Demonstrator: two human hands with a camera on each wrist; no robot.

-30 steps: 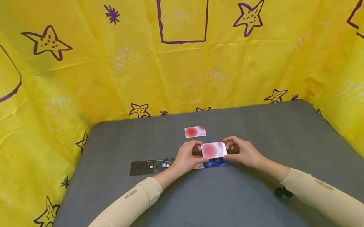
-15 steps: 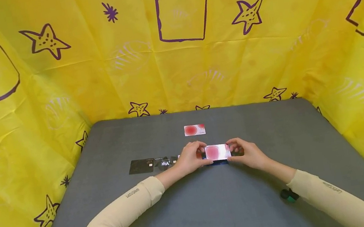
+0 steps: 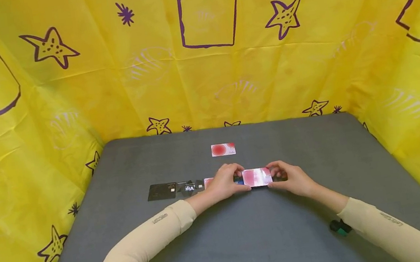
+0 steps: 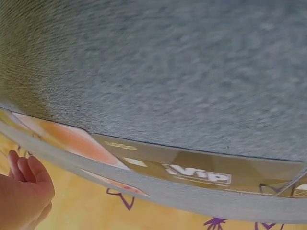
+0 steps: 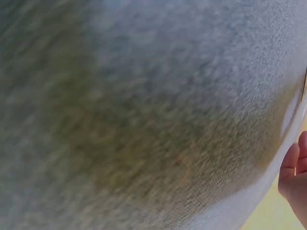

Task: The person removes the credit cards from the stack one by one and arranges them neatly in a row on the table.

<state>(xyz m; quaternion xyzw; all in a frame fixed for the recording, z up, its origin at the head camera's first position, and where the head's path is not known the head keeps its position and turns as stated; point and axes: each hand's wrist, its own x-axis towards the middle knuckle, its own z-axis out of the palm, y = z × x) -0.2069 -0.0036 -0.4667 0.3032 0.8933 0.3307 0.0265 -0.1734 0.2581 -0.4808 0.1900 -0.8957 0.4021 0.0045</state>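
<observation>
Both hands hold a white card with a pink circle (image 3: 257, 177) low over the table, one at each short edge. Thumb and fingers of the left hand (image 3: 226, 180) pinch its left end; those of the right hand (image 3: 292, 177) pinch its right end. To the left runs a row of cards: a black VIP card (image 3: 162, 191), a dark Vip card (image 3: 190, 188) and a pink-and-white card (image 3: 208, 182) partly covered by the left hand. A sliver of a blue card (image 3: 238, 180) shows between the left fingers. In the left wrist view the Vip card (image 4: 201, 167) lies flat.
Another white card with a red circle (image 3: 223, 149) lies alone farther back on the grey table (image 3: 226, 245). Yellow cloth walls (image 3: 203, 82) with purple drawings enclose the table at the back and sides. A dark strap with a green part (image 3: 340, 227) hangs at the right wrist.
Both hands have shifted right and slightly nearer with the pink-circle card. It has slid over from above the blue card's place, and the pink-and-white card's left end now shows.
</observation>
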